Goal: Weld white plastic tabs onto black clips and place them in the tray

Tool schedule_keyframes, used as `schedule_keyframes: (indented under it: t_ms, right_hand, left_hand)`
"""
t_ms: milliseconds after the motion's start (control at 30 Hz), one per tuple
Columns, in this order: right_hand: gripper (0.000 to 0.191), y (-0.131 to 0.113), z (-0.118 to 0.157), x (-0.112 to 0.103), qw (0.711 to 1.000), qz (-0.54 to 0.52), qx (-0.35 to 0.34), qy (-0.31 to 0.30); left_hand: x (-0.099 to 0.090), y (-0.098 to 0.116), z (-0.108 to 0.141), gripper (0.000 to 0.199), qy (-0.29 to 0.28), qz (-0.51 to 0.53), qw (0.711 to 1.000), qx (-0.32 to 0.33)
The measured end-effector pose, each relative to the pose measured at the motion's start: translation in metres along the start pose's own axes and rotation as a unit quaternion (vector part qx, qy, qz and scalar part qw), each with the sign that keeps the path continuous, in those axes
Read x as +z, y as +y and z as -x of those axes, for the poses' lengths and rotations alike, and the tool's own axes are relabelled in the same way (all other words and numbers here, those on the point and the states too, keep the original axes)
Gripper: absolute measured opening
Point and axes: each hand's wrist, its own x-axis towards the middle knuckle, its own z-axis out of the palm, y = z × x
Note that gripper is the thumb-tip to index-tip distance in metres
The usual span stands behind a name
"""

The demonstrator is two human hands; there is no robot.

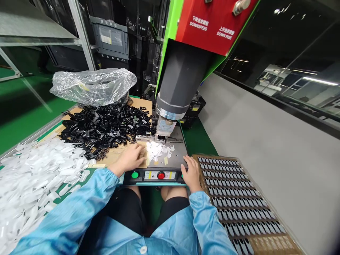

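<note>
My left hand [130,158] lies palm down on the cardboard, left of a small heap of translucent white plastic pieces [155,150]. Its fingers are loosely bent and a little apart; nothing shows in them. At the right end of the control panel [140,180], my right hand [191,173] is open, its thumb over the right green button [182,176]. The left green button [135,175] and a red button [160,175] are uncovered. Above the metal bed, the press head [166,126] stands over a fixture [174,140] with a small black part [160,137] beneath it.
Black plastic clips [106,125] are piled at the back left under a clear plastic bag [94,85]. A large heap of white pieces [39,177] spreads at the left. On the right, a brown tray [235,191] holds rows of grey-and-black parts. The press column [183,74] rises ahead.
</note>
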Motion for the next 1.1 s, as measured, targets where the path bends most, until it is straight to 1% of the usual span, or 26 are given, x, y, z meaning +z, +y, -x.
schedule_keyframes:
  t_ms: [100,133,200,267,400,500,567,633,733,867,933,1000,1100]
  right_hand:
    - [0.057,0.015,0.034,-0.008,0.998,0.029,-0.005,-0.051]
    - [0.061,0.018,0.040,-0.009,0.997,0.039,-0.008,-0.067]
    - [0.066,0.021,0.047,-0.007,0.996,0.055,-0.010,-0.077]
    - [0.065,0.023,0.048,-0.004,0.996,0.061,-0.007,-0.071]
    - [0.062,0.031,0.046,0.002,0.997,0.060,-0.011,-0.055]
    - [0.062,0.041,0.043,0.011,0.998,0.063,-0.018,-0.025]
    - [0.059,0.046,0.037,0.019,0.998,0.060,-0.016,0.007]
    - [0.056,0.047,0.026,0.029,0.998,0.050,-0.011,0.032]
    - [0.056,0.034,0.001,0.041,0.999,0.033,-0.010,0.038]
    - [0.056,0.003,-0.038,0.050,0.999,0.018,-0.030,0.006]
    - [0.058,-0.011,-0.054,0.056,0.999,0.016,-0.031,-0.023]
    - [0.061,-0.019,-0.066,0.063,0.998,0.022,-0.023,-0.051]
    - [0.063,-0.029,-0.071,0.072,0.995,0.035,-0.002,-0.090]
  left_hand:
    - [0.012,-0.010,0.048,0.064,-0.038,-0.013,0.999,0.017]
    - [0.015,-0.011,0.059,0.067,-0.043,-0.024,0.999,0.023]
    - [0.019,-0.010,0.070,0.072,-0.045,-0.045,0.998,0.023]
    - [0.018,-0.006,0.071,0.073,-0.047,-0.055,0.997,0.014]
    - [0.008,0.004,0.061,0.078,-0.059,-0.048,0.997,-0.007]
    - [0.003,0.007,0.056,0.086,-0.076,-0.031,0.997,-0.011]
    - [0.004,0.007,0.054,0.089,-0.078,-0.031,0.996,-0.013]
    - [0.005,0.006,0.052,0.091,-0.072,-0.036,0.997,-0.018]
    - [0.007,0.006,0.051,0.090,-0.066,-0.037,0.997,-0.022]
    - [0.010,0.006,0.056,0.088,-0.061,-0.026,0.998,-0.018]
    - [0.013,0.006,0.059,0.085,-0.052,-0.027,0.998,-0.023]
    - [0.017,0.005,0.061,0.080,-0.044,-0.031,0.998,-0.027]
    - [0.023,0.003,0.061,0.074,-0.039,-0.037,0.998,-0.028]
